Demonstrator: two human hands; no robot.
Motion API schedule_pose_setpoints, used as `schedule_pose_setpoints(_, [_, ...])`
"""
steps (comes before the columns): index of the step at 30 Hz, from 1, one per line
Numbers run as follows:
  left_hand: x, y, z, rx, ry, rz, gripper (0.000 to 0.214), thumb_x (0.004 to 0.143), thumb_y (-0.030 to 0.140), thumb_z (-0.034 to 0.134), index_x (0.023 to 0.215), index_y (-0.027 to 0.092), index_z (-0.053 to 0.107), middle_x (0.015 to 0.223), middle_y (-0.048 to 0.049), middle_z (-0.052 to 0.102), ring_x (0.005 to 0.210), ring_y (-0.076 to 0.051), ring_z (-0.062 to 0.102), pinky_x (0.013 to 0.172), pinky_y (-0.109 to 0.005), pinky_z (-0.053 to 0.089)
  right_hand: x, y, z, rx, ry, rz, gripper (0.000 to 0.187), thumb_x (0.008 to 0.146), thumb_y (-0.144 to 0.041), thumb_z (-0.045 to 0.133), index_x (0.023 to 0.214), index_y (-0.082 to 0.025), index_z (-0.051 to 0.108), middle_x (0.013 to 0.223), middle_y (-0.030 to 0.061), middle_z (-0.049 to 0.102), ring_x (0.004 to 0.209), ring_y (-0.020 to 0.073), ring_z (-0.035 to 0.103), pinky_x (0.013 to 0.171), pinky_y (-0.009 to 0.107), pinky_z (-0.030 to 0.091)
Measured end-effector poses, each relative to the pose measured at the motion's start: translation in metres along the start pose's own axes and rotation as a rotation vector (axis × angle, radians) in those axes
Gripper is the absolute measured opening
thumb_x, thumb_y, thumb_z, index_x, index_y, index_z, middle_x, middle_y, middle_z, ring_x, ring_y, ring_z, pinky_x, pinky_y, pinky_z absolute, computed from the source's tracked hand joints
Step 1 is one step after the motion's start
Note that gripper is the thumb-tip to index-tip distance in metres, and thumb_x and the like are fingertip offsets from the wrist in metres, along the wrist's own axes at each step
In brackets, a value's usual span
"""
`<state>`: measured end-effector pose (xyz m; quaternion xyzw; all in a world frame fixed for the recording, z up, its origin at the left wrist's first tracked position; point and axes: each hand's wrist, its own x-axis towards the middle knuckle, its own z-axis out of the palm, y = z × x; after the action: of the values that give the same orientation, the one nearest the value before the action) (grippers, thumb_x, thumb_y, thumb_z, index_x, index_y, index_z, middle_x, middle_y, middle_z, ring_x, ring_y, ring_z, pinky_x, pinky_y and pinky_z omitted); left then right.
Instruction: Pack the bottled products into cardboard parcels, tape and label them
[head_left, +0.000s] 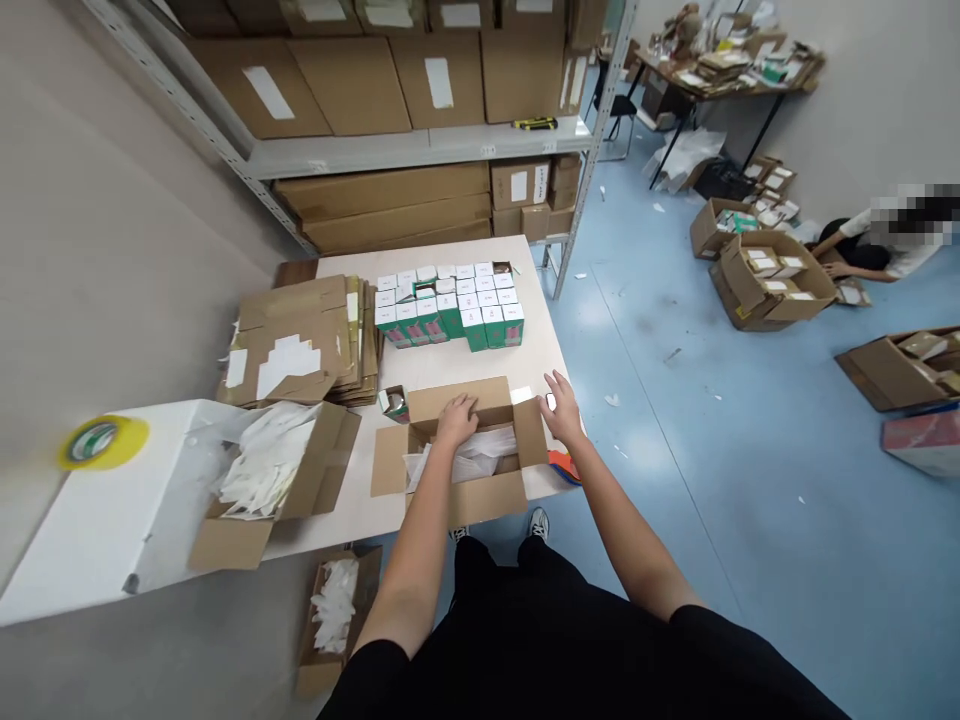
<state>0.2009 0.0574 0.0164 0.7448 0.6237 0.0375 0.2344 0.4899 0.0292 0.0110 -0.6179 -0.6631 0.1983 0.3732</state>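
Observation:
An open cardboard box (487,497) stands on the table's near edge with its flaps folded out. Translucent white packing sheets (484,452) lie inside it. My left hand (456,422) is over the far side of this box, fingers stretched out and nothing visible in them. Beside the right flap is my right hand (561,410), its fingers apart. A small white item (551,401) shows by its thumb; I cannot tell whether they touch. Left of the far flap stands a small green-and-white carton (394,403) with its top open. Under my right wrist lies an orange and blue object (564,466).
Rows of green-and-white cartons (450,300) stand farther back on the table. Flattened cardboard (300,330) is stacked at left, near a box of white packing pieces (266,465) and a yellow tape roll (103,442). Behind is a shelf (345,155); another person sits at far right.

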Motion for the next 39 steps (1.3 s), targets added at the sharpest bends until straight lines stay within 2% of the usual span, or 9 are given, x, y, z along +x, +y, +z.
schedule_pose_setpoints(4, [-0.023, -0.023, -0.018, -0.182, 0.186, 0.052, 0.055, 0.095, 0.023, 0.053, 0.149, 0.017, 0.061, 0.161, -0.0137, 0.051, 0.150, -0.028, 0.046, 0.128, -0.046, 0.034, 0.005, -0.075, 0.013, 0.066, -0.081, -0.022, 0.059, 0.103, -0.043, 0.052, 0.160, -0.028, 0.047, 0.171, 0.0078, 0.037, 0.159, 0.0276, 0.032, 0.130, 0.051, 0.030])
schedule_pose_setpoints(7, [-0.041, -0.053, -0.036, -0.271, 0.282, 0.030, 0.055, 0.095, 0.023, 0.053, 0.149, 0.017, 0.061, 0.160, -0.0145, 0.052, 0.150, -0.028, 0.046, 0.129, -0.047, 0.034, 0.006, -0.121, 0.041, 0.135, -0.156, 0.019, 0.061, 0.101, -0.043, 0.055, 0.160, -0.029, 0.048, 0.172, 0.0061, 0.035, 0.160, 0.0286, 0.030, 0.132, 0.051, 0.027])
schedule_pose_setpoints(10, [-0.055, -0.094, -0.053, -0.324, 0.363, -0.076, 0.055, 0.094, 0.022, 0.053, 0.149, 0.018, 0.060, 0.158, -0.0138, 0.055, 0.150, -0.029, 0.047, 0.129, -0.048, 0.034, 0.007, -0.160, 0.086, 0.280, -0.219, 0.043, 0.062, 0.097, -0.044, 0.060, 0.157, -0.030, 0.053, 0.169, 0.0056, 0.041, 0.160, 0.0296, 0.031, 0.132, 0.052, 0.026])
schedule_pose_setpoints(15, [-0.069, -0.160, -0.066, -0.423, 0.399, -0.243, 0.060, 0.094, 0.020, 0.052, 0.154, 0.014, 0.053, 0.156, -0.0157, 0.056, 0.148, -0.027, 0.049, 0.127, -0.044, 0.036, 0.013, -0.203, 0.184, 0.557, -0.413, 0.100, 0.061, 0.093, -0.051, 0.064, 0.150, -0.029, 0.061, 0.160, 0.0066, 0.054, 0.151, 0.0268, 0.046, 0.127, 0.044, 0.035])
schedule_pose_setpoints(18, [-0.068, -0.186, -0.063, -0.494, 0.362, -0.281, 0.065, 0.093, 0.020, 0.055, 0.157, 0.012, 0.048, 0.160, -0.0170, 0.051, 0.150, -0.028, 0.047, 0.126, -0.042, 0.036, 0.025, -0.214, 0.234, 0.541, -0.482, 0.195, 0.061, 0.092, -0.050, 0.063, 0.148, -0.026, 0.062, 0.157, 0.0076, 0.058, 0.149, 0.0263, 0.048, 0.128, 0.044, 0.032])
schedule_pose_setpoints(22, [-0.051, -0.208, -0.055, -0.591, 0.309, -0.318, 0.073, 0.092, 0.022, 0.061, 0.162, 0.012, 0.041, 0.165, -0.0175, 0.045, 0.153, -0.028, 0.044, 0.127, -0.039, 0.033, 0.043, -0.213, 0.270, 0.428, -0.461, 0.385, 0.060, 0.095, -0.046, 0.056, 0.150, -0.021, 0.061, 0.156, 0.0095, 0.058, 0.151, 0.0248, 0.046, 0.129, 0.041, 0.029])
schedule_pose_setpoints(29, [-0.019, -0.227, -0.039, -0.718, 0.163, -0.364, 0.081, 0.088, 0.025, 0.069, 0.162, 0.014, 0.038, 0.164, -0.0212, 0.046, 0.150, -0.030, 0.048, 0.122, -0.040, 0.038, 0.050, -0.210, 0.293, 0.526, -0.487, 0.613, 0.060, 0.100, -0.045, 0.048, 0.155, -0.021, 0.054, 0.143, 0.0123, 0.068, 0.134, 0.0239, 0.062, 0.119, 0.042, 0.044])
schedule_pose_setpoints(34, [-0.028, -0.242, -0.029, -0.618, 0.268, -0.450, 0.079, 0.088, 0.035, 0.073, 0.157, 0.010, 0.043, 0.156, -0.0259, 0.051, 0.144, -0.033, 0.052, 0.116, -0.041, 0.043, 0.040, -0.223, 0.316, 0.640, -0.659, 0.737, 0.057, 0.103, -0.042, 0.046, 0.158, -0.029, 0.048, 0.136, 0.0081, 0.072, 0.129, 0.0209, 0.067, 0.114, 0.046, 0.048])
schedule_pose_setpoints(39, [-0.042, -0.257, -0.027, -0.553, 0.324, -0.474, 0.070, 0.088, 0.025, 0.069, 0.153, 0.013, 0.048, 0.145, -0.0230, 0.059, 0.131, -0.032, 0.061, 0.110, -0.042, 0.048, 0.032, -0.238, 0.328, 0.675, -0.677, 0.714, 0.055, 0.101, -0.042, 0.052, 0.154, -0.030, 0.053, 0.142, 0.0086, 0.070, 0.133, 0.0222, 0.065, 0.116, 0.046, 0.047])
